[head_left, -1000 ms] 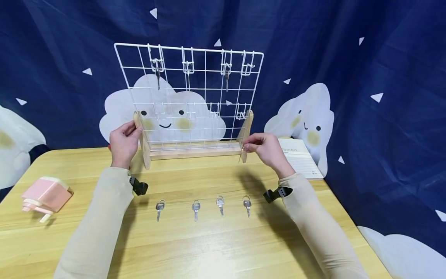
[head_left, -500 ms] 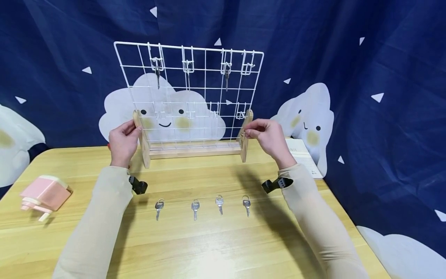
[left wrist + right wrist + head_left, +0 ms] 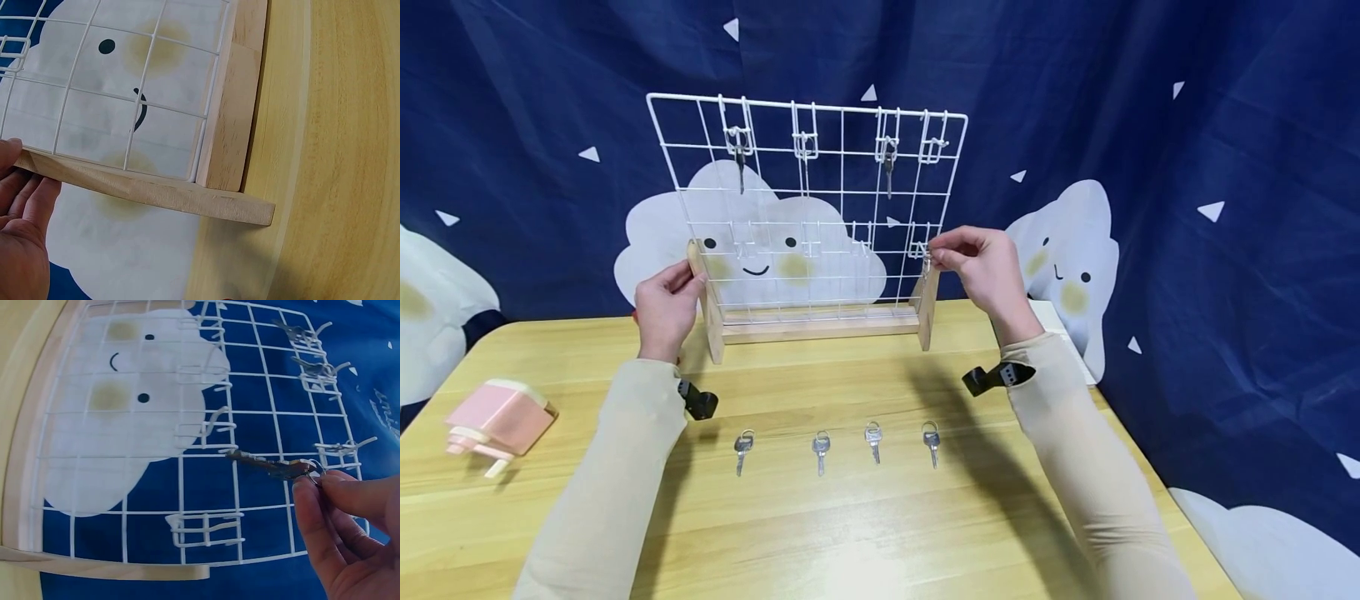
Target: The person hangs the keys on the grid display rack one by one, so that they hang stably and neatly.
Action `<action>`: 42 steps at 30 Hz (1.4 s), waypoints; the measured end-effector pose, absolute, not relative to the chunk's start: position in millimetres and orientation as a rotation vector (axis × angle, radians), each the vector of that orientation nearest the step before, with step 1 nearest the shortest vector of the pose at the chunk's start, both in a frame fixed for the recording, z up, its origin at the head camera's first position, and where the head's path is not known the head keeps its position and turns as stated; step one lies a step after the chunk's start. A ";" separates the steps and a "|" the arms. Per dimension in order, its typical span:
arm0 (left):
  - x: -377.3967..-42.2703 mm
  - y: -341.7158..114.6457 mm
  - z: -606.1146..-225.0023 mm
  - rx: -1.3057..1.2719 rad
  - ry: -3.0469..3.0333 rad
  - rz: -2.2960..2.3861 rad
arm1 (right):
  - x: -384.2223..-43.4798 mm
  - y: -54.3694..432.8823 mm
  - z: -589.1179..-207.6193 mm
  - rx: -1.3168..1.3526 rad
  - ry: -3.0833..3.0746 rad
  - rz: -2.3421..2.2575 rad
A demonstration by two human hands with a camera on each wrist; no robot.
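Note:
A white wire grid rack (image 3: 842,108) stands on a wooden base at the back of the table. My left hand (image 3: 666,312) grips its left wooden upright (image 3: 156,192) between thumb and fingers. Between thumb and fingertips my right hand (image 3: 981,262) pinches a metal key (image 3: 265,464) by its ring. That key hangs in front of the lower right hook (image 3: 918,248), overlapping it in the head view. Keys (image 3: 889,158) hang from hooks in the top row. Nearer me, a row of several loose keys (image 3: 743,454) with rings lies on the table.
A pink box-like object (image 3: 503,414) with a small crank sits at the table's left. Behind my right wrist lies a white notebook (image 3: 1056,321), partly hidden. A dark blue curtain (image 3: 1225,333) with cloud prints hangs behind and to the right.
My right hand has risen with the key from beside the foot of the right upright to the height of the lower hooks. The left hand keeps its grip in place.

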State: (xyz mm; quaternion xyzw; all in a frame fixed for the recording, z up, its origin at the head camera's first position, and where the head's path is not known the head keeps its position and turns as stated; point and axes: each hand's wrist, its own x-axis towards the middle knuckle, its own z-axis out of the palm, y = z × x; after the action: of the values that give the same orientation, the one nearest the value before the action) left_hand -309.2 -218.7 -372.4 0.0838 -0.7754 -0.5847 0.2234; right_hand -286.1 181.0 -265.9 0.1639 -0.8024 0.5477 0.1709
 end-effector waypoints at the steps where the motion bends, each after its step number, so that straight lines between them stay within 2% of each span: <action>1: -309.3 -218.8 -372.5 0.229 -2.138 -1.615 | -286.7 181.0 -263.6 0.466 -2.266 1.553; 24: -306.4 -221.5 -373.4 0.242 -2.140 -1.608 | -301.1 177.9 -220.3 0.459 -2.124 1.471; 42: -307.1 -218.3 -372.0 0.257 -2.163 -1.579 | -318.7 171.3 -196.0 0.416 -1.865 1.646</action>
State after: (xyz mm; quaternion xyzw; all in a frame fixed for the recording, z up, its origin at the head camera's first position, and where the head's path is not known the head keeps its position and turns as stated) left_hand -307.1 -218.3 -372.0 0.0930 -0.7836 -0.5720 0.2239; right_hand -318.7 171.3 -196.0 0.1571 -0.7042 0.6217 0.3048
